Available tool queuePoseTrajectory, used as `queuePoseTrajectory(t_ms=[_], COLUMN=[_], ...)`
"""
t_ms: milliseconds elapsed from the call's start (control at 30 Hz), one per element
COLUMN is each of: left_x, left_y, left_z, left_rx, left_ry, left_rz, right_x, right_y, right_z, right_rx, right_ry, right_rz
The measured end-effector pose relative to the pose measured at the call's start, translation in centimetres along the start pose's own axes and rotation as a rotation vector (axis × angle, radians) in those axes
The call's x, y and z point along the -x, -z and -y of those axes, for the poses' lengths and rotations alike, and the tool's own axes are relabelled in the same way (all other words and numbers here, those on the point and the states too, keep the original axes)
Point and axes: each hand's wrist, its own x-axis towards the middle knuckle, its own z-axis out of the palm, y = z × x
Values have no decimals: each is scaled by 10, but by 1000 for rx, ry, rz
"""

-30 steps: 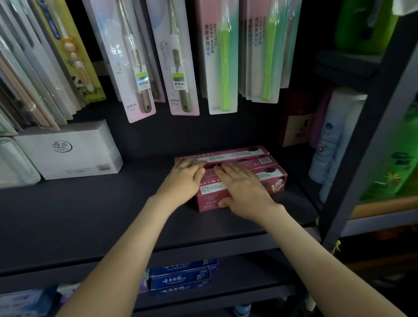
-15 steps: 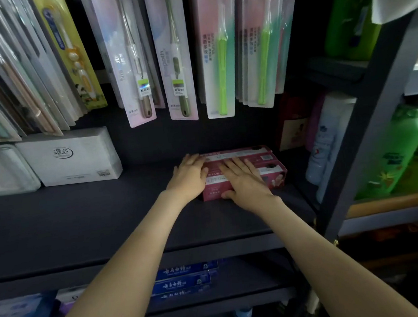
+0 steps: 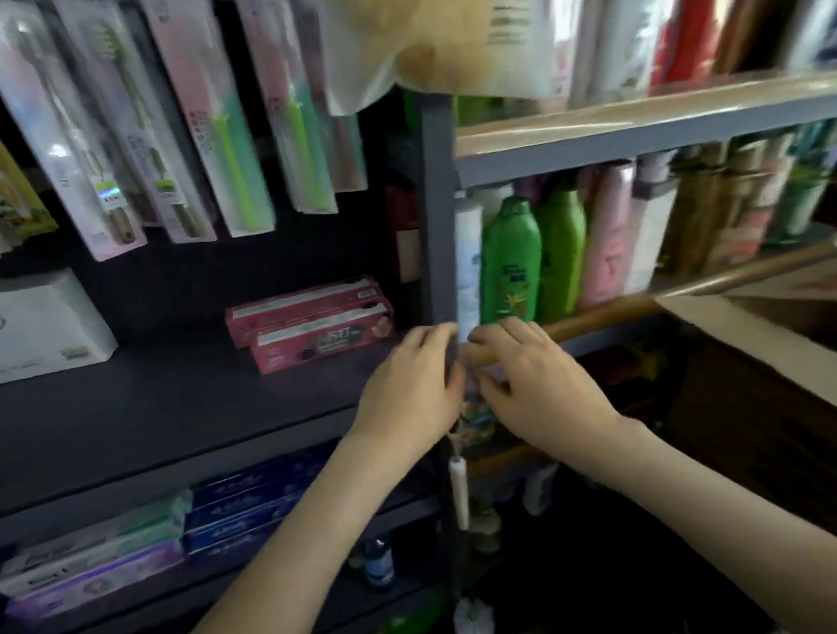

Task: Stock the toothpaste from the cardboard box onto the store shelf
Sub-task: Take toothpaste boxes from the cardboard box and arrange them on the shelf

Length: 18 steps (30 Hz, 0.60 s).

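Pink-red toothpaste cartons (image 3: 314,325) lie stacked on the dark shelf (image 3: 133,424), close to the grey upright post (image 3: 440,221). My left hand (image 3: 409,392) and my right hand (image 3: 537,381) hover side by side in front of that post, to the right of and nearer than the cartons. Both hold nothing, with fingers loosely bent. The brown cardboard box (image 3: 788,412) stands open at the right, just beyond my right forearm; its inside is not visible.
Packaged toothbrushes (image 3: 233,145) hang above the shelf. A white box (image 3: 20,327) sits at its left. Green and pink bottles (image 3: 508,261) fill the neighbouring shelf on the right. More toothpaste cartons (image 3: 170,528) lie on the shelf below. A brush (image 3: 460,493) dangles from the post.
Both hands have let go of the toothpaste cartons and pulled back to the right. The view has swung right, bringing the cardboard box and bottle shelf into sight.
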Motion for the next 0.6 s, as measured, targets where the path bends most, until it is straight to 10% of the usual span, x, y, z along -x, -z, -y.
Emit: queuePoseTrajectory(t_ms=[600], left_x=[-33], left_y=[-196], left_z=[-379], left_rx=[-87], left_ry=[-247], left_rz=[258], right_x=[238], right_y=[244], right_z=[-339], right_rx=[120], right_ry=[-356], right_rz=[63])
